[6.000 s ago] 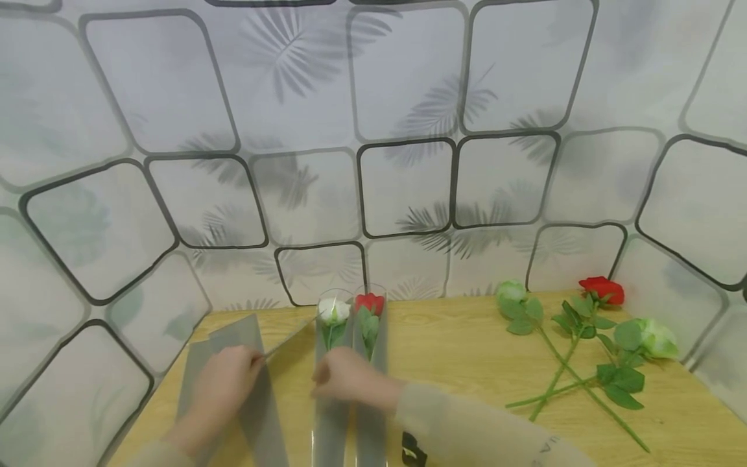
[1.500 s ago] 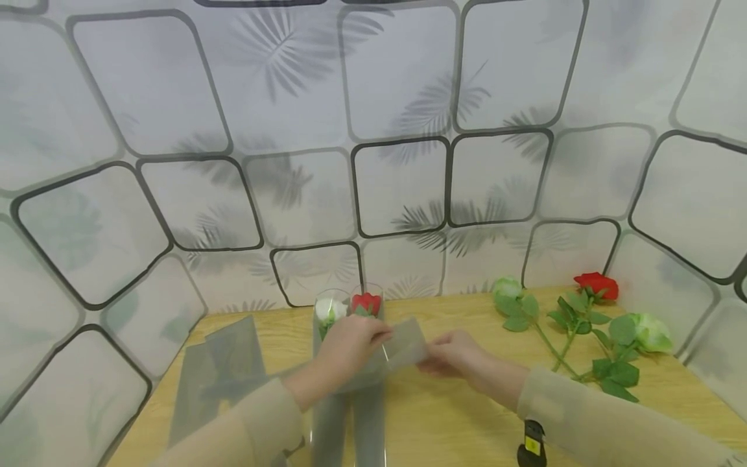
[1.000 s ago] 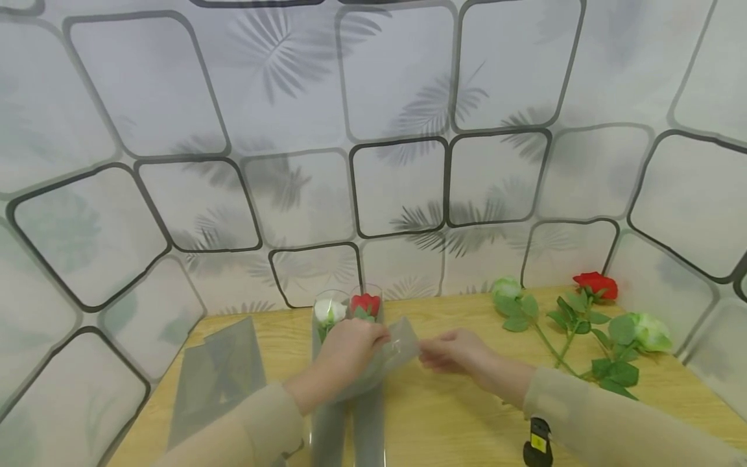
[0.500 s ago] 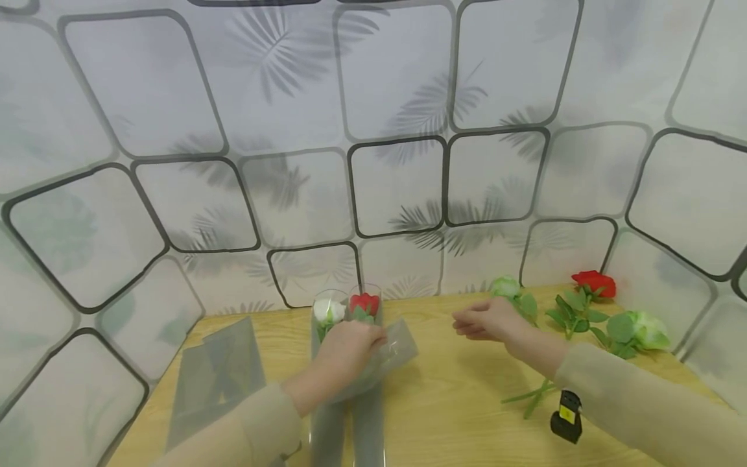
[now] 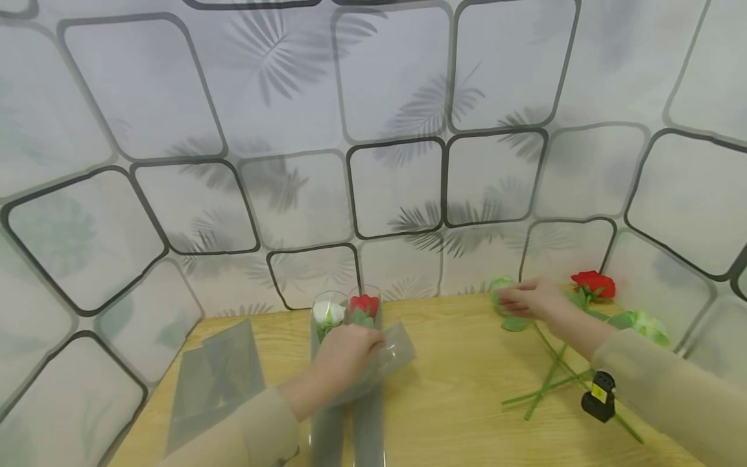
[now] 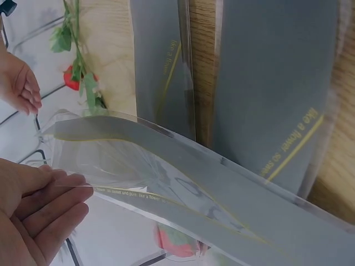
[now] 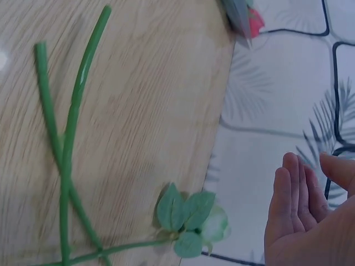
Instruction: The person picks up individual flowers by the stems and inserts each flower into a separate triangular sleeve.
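landmark: the wrapped red rose [image 5: 364, 306], bloom up, its lower part covered by the left hand and the held wrap.
left hand: just below the wrapped red rose's bloom [image 5: 344, 353]; thumb and forefinger pinch the edge of a wrap, the other fingers loosely bent in the left wrist view.
held wrap: grey and clear with gold lines and lettering [image 6: 166, 166], lying across the front of the wrapped red rose, one end jutting out to its right.
right hand: well to the right of the wrapped red rose [image 5: 533, 301]; fingers together and nearly straight, thumb apart, holding nothing.
back green rose: right of the wrapped red rose, its bloom [image 5: 500, 284] partly hidden behind the right hand; a gap shows between them in the right wrist view.
white rose: wrapped too [image 5: 329, 312], just left of the wrapped red rose.
flat wraps: grey, overlapping [image 5: 216, 376], left of the wrapped red rose.
loose red rose: far right of the wrapped red rose [image 5: 594, 283].
front green rose: farther right of the wrapped red rose [image 5: 649, 327].
stems: crossed [image 5: 551, 373], right of and nearer the person than the wrapped red rose's bloom.
table: wood-grained [image 5: 449, 402], beneath the wrapped red rose.
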Action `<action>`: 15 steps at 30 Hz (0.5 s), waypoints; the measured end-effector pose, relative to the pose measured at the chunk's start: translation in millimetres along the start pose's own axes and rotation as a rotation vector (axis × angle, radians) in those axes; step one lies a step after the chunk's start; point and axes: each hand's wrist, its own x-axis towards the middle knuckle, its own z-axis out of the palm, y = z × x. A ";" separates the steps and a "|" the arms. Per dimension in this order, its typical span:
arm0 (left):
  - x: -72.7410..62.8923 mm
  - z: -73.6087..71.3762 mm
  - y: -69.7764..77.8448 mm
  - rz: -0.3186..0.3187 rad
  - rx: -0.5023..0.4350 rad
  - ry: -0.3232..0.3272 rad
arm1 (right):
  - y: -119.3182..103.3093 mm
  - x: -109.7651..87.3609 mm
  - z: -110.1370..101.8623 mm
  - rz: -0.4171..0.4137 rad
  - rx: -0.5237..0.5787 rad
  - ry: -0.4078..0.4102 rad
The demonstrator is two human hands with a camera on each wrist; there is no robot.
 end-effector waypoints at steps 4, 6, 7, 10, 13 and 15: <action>-1.4 -0.4 -0.7 -0.014 0.002 -0.014 | 11.4 -1.2 -11.5 -0.024 0.031 0.014; -2.0 -0.3 -1.0 -0.023 0.005 -0.028 | 16.3 -3.7 -16.1 -0.035 0.043 0.029; -2.4 -0.4 -1.0 -0.026 0.009 -0.034 | 18.2 -5.1 -18.1 -0.024 0.057 0.042; -3.5 -0.8 -1.1 -0.032 0.018 -0.046 | 24.1 -9.6 -23.7 0.013 0.079 0.060; -4.5 -1.0 -1.1 -0.036 0.029 -0.049 | 30.1 -14.0 -28.2 0.062 0.083 0.060; -5.2 -1.3 -1.2 -0.035 0.030 -0.046 | 34.4 -16.9 -31.2 0.073 0.073 0.053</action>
